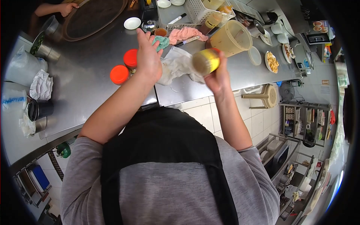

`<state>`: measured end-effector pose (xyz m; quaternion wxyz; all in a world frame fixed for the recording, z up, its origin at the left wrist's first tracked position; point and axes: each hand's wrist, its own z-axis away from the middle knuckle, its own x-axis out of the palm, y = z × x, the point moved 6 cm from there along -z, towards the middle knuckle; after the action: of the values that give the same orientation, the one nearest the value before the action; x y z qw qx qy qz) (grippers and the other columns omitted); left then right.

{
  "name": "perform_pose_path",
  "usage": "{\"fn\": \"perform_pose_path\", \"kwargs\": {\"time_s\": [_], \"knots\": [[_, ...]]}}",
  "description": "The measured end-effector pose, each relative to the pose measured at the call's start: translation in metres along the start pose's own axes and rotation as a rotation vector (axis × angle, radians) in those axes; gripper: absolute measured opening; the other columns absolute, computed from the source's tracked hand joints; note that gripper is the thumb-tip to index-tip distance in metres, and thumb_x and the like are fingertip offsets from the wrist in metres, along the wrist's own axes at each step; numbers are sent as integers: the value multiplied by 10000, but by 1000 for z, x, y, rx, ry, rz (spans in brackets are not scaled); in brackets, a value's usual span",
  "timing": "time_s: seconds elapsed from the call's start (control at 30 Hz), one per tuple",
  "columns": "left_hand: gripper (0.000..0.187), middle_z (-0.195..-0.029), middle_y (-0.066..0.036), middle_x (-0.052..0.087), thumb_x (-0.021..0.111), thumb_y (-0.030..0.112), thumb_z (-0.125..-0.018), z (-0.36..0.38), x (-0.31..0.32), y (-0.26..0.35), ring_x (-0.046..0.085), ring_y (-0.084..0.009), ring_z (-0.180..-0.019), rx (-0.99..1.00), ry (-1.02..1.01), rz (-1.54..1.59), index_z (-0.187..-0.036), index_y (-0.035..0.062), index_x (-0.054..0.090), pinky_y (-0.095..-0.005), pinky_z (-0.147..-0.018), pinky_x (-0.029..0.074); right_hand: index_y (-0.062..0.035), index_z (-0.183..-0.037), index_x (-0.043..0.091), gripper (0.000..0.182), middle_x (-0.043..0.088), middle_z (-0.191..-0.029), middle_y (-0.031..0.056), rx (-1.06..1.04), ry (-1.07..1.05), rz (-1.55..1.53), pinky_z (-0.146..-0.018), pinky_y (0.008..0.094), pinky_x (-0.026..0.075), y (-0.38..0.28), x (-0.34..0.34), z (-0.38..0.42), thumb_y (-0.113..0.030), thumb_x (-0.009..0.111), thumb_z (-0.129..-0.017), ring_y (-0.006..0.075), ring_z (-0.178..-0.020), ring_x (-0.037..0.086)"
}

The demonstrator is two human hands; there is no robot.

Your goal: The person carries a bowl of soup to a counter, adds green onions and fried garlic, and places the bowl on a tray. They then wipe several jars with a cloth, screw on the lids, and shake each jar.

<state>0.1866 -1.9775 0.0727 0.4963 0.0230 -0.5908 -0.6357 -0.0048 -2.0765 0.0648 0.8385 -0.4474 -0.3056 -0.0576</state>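
My right hand [219, 77] is wrapped round a spice jar [205, 62] with a yellow label, tilted and slightly blurred, above a crumpled white cloth [178, 63]. My left hand [149, 58] is raised over the steel counter with its fingers apart and nothing in it. Beside that wrist stand two jars with red lids, a nearer jar [119, 75] and a farther jar [131, 58]. Just past my left fingers lies a green cloth [161, 43]. A pink cloth [186, 35] and a marker [187, 41] lie beyond the white cloth.
A large plastic tub [232, 37], a round clear lid [254, 56] and a bowl of yellowish food [272, 62] stand to the right. At upper left, another person's hand [68, 8] touches a big round tray [93, 18]. Metal containers and bags line the left side.
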Motion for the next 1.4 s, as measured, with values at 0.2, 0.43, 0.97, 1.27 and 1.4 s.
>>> {"fn": "perform_pose_path", "kwargs": {"time_s": [0.2,0.43,0.97,1.27,1.4], "knots": [[928,-1592,-233,145,155,708,-963,-2,-1,-14,140,-316,-1490,-96,17,90,-1545,-8,54,-433,-1215,86,-50,-1231,524,397,601,-1195,125,71,-242,-354,-986,419,480,-7,15,-4,-372,520,-999,276,-1110,590],[928,-1568,-211,239,139,729,-953,12,22,-26,199,-304,-1472,-106,-27,13,-1541,11,157,-443,-1195,123,-48,-1142,470,504,563,-1151,113,-1022,-269,872,-921,329,469,-27,69,45,-127,821,-790,215,-1055,575],[720,-1568,-169,276,438,559,-976,-23,-21,-98,208,-342,-1470,680,-547,-1453,-1533,134,274,-487,-1195,168,-120,-1274,511,520,581,-1258,110,60,235,-339,-1017,546,425,3,-76,-38,-528,308,-1023,326,-1179,538],[871,-1619,-142,135,578,641,-855,52,8,-149,134,-439,-1466,724,-703,-1723,-1558,259,231,-605,-1168,135,-100,-1284,495,523,532,-1322,129,-91,336,-190,-1012,543,425,-21,-130,8,-514,304,-1030,324,-1210,514],[804,-1625,-138,108,593,605,-863,33,57,-180,122,-457,-1464,741,-791,-1693,-1542,332,260,-614,-1166,132,-120,-1288,489,524,524,-1335,119,-26,462,-234,-1002,546,436,-28,-158,24,-525,283,-1026,320,-1226,511]]}}
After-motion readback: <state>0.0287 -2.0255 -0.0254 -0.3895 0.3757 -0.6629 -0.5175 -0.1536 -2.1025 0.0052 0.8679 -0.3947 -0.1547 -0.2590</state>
